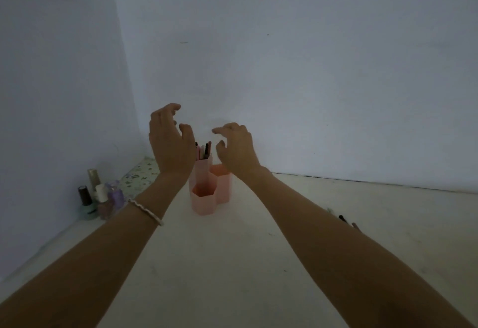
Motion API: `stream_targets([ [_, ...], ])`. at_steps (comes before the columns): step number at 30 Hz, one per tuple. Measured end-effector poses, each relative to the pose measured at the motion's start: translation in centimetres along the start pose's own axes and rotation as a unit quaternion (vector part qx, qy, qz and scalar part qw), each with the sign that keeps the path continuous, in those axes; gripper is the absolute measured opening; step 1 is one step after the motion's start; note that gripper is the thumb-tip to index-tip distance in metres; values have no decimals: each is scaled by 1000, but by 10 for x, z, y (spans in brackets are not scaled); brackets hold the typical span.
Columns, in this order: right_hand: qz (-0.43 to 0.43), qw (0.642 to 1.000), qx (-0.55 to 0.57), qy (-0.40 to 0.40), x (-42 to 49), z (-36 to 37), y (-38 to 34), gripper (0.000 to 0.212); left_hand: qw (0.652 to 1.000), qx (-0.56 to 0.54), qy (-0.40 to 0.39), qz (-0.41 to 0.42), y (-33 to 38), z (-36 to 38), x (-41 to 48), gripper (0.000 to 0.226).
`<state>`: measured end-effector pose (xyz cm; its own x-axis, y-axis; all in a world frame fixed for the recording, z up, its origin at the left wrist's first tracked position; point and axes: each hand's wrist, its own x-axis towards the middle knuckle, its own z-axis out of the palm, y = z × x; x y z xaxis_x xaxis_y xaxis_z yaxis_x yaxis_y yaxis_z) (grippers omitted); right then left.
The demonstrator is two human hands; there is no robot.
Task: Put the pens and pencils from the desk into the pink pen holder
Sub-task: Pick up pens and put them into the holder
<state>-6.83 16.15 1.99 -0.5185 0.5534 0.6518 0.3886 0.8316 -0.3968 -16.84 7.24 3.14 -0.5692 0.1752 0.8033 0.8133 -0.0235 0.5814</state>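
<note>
The pink pen holder point(204, 198) stands on the pale desk point(232, 263) near the back wall. It is made of hexagonal tubes; the tallest, rear tube holds several pens and pencils point(203, 150) upright. My left hand point(170, 144) hovers just left of those pens, fingers spread and curled, holding nothing. On the other side, raised above the holder, my right hand point(236, 149) is also empty with its fingers apart. A few loose pens point(346, 220) lie on the desk to the right, partly hidden behind my right forearm.
Several nail polish bottles point(99, 195) stand at the left by the wall corner. A patterned patch point(139, 175) lies behind them. Blank walls close the desk at the back and left. A bracelet is on my left wrist.
</note>
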Motion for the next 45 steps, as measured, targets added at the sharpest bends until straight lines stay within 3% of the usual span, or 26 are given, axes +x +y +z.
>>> stream_targets([
  [3,60,994,34,86,-8,-33,17,37,999,-16,-43,1,27,14,-20,31],
  [6,98,989,19,106,-20,-65,41,30,976,3,-218,-23,56,35,-51,20],
  [10,159,983,24,89,-44,-101,71,25,852,78,-509,-97,90,64,-108,14],
  [12,176,982,17,69,-54,-116,82,25,801,96,-580,-114,103,74,-138,14],
  [14,187,980,16,60,-63,-128,90,26,777,104,-609,-121,110,78,-160,14],
  [23,205,977,17,59,-88,-151,110,26,779,155,-600,-93,121,81,-196,18],
  [28,217,975,17,35,-96,-147,112,25,823,140,-539,-112,115,80,-172,18],
  [31,228,973,-12,-28,-100,-141,110,22,887,75,-434,-137,108,71,-137,43],
  [34,263,951,-63,-152,-109,-125,107,19,920,3,-367,-134,103,61,-113,60],
  [38,295,912,-123,-256,-122,-103,101,27,928,-30,-347,-134,97,52,-107,77],
  [45,292,894,-204,-273,-139,-79,94,30,924,-48,-352,-142,85,42,-113,68],
])
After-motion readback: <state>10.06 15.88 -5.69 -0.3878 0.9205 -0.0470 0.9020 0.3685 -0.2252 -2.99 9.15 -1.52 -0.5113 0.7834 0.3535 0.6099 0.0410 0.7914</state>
